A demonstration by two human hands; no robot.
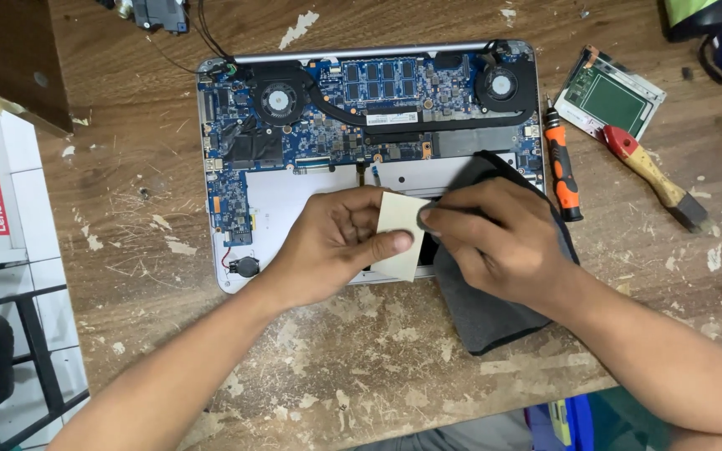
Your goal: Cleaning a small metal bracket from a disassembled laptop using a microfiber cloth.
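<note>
We pinch a thin cream card (400, 234) by its edges (light, bendable): left hand (332, 246) and right hand (495, 238) both closed on it above the opened laptop (294, 200).

A small cream card (400, 227) is held flat over the lower half of an opened laptop (294, 205). A dark grey cloth (482, 321) lies draped over the laptop's near right corner.

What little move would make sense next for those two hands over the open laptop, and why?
Probably peel or lift the pale card a bit further. The left hand pinches it between thumb and fingers, and the right hand touches its right edge with a fingertip. It sits over the open laptop, above a dark flat piece that hangs off the laptop's front edge. What lies under the card is hidden.
</note>
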